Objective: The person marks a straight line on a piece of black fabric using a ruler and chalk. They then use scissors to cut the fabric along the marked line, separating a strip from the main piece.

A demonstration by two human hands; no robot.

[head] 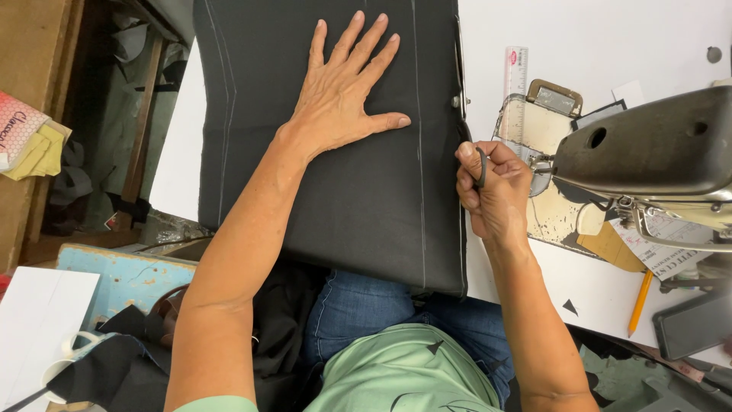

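A large piece of black fabric (335, 191) with chalk lines lies flat on a white table (610, 46) and hangs over its near edge. My left hand (343, 91) rests flat on the fabric, fingers spread. My right hand (492, 187) is closed around the black handle of a pair of scissors (481, 164) at the fabric's right edge. The blades run along that edge and are mostly hidden.
A sewing machine head (648, 149) stands at the right, over a metal plate. A clear ruler (515, 84) lies behind it. A yellow pencil (640, 301) and a dark phone (694, 324) lie at the table's front right. Fabric scraps and a blue bench (114, 275) are at the left.
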